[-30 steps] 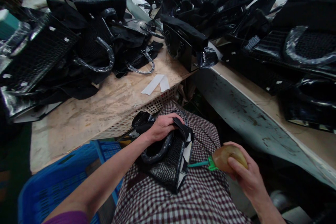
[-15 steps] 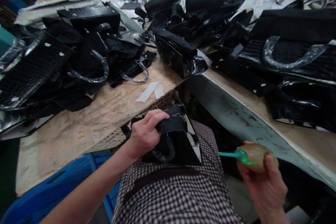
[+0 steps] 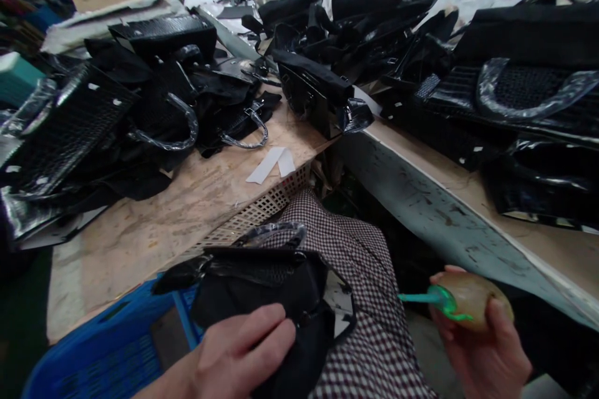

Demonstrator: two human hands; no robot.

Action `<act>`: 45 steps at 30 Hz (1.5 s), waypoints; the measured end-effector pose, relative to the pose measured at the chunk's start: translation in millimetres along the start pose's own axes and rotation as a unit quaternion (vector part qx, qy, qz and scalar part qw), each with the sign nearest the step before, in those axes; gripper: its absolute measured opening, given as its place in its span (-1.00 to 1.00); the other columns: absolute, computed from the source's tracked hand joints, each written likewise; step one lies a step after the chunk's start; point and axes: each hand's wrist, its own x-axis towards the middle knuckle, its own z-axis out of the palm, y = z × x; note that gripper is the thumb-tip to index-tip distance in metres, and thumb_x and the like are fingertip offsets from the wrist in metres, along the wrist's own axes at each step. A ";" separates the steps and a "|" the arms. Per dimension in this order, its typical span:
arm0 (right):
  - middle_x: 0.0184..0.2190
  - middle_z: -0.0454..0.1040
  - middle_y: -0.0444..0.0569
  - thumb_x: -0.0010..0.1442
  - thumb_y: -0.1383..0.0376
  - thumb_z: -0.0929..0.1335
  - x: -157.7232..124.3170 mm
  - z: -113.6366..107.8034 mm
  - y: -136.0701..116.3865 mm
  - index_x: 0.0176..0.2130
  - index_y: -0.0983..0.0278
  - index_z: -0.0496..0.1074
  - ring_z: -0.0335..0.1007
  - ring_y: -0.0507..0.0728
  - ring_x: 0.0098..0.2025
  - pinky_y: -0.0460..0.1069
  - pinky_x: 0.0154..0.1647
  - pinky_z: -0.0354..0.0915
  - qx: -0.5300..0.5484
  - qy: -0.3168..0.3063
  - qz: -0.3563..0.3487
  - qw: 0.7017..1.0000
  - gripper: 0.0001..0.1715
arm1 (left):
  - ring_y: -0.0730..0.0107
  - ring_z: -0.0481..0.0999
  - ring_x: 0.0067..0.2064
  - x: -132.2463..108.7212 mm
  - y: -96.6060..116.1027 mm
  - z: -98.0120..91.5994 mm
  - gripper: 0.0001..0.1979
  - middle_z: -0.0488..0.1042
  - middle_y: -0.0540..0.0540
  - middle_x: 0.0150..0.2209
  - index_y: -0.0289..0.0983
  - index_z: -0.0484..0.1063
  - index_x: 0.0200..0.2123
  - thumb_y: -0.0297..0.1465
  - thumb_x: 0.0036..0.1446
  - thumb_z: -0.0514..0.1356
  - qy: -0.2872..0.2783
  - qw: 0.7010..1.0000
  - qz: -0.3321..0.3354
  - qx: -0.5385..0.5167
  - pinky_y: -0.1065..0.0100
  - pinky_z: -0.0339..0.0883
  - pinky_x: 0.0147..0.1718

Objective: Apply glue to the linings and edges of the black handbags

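A black handbag (image 3: 234,290) lies across the lap, its plastic-wrapped handle (image 3: 276,230) on the far side and pale lining showing at its right end. My left hand (image 3: 248,346) is closed on the near part of the bag, fingers bent over the black fabric; the thumb is hidden. Off to the right, my right hand (image 3: 500,355) is wrapped round a rounded, amber squeeze bottle (image 3: 480,300) with a thin green nozzle (image 3: 416,298). The nozzle points left towards the bag and is apart from it.
Piled black handbags (image 3: 70,137) cover the left of the wooden table (image 3: 140,243); more bags (image 3: 528,93) lie on the right-hand bench. A folded white strip (image 3: 269,164) rests near the table edge. Below are a beige basket (image 3: 262,209) and a blue crate (image 3: 98,349).
The handbag has been brought nearer to my body and turned, so its handle is now on the far side. My left hand moved down with it; the right hand with the bottle shifted slightly right and down.
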 end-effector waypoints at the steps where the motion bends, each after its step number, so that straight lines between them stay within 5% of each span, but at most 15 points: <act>1: -0.21 0.54 0.12 0.25 0.01 0.34 0.1 -0.3 0.6 -0.02 0.25 0.54 0.36 0.11 -0.51 -0.10 -0.73 0.20 0.004 -0.006 -0.003 1.000 -0.53 | 0.23 0.62 -0.27 1.2 4.7 2.3 -0.44 0.61 -0.05 -0.16 0.10 0.40 0.12 -0.41 0.03 0.21 -0.006 1.000 -0.004 -0.012 0.37 0.57 -0.36; 8: -0.20 0.52 -0.01 0.07 0.10 0.53 12.4 -12.3 8.8 0.06 0.15 0.48 0.45 0.19 -0.31 -0.08 -0.48 0.38 -0.144 -0.064 -0.011 0.987 -0.42 | 0.41 0.47 -0.35 35.8 -14.6 34.2 -0.88 0.46 0.00 -0.36 -0.19 0.32 -0.29 -0.51 0.13 0.18 0.033 0.996 -0.032 -0.082 0.44 0.39 -0.39; 14: -0.04 0.52 -0.02 0.00 0.13 0.58 32.9 -19.2 13.0 0.05 0.13 0.47 0.49 0.26 -0.12 -0.01 -0.14 0.45 -0.323 -0.166 -0.127 0.923 -0.37 | 0.40 0.45 -0.28 42.9 -33.3 36.3 -0.90 0.43 -0.02 -0.32 -0.25 0.35 -0.33 -0.56 0.13 0.16 0.003 0.993 -0.040 -0.107 0.43 0.33 -0.31; 28: 0.03 0.42 -0.01 0.21 0.19 0.49 45.0 -0.2 8.5 0.14 0.08 0.35 0.44 0.19 0.00 -0.02 0.08 0.37 -0.385 -0.321 -0.274 0.820 -0.46 | 0.40 0.42 -0.25 42.7 -29.7 35.1 -0.91 0.40 -0.03 -0.30 -0.28 0.38 -0.36 -0.57 0.14 0.17 -0.003 0.991 -0.067 -0.119 0.41 0.29 -0.25; 45: 0.01 0.45 -0.04 0.20 0.16 0.50 35.9 -8.4 9.5 0.12 0.08 0.38 0.47 0.16 -0.03 -0.12 -0.01 0.39 -0.380 -0.283 -0.259 0.842 -0.47 | 0.45 0.36 -0.37 13.0 -5.2 30.6 -0.90 0.34 0.03 -0.38 -0.23 0.28 -0.33 -0.54 0.18 0.13 0.020 0.990 -0.111 -0.086 0.43 0.25 -0.39</act>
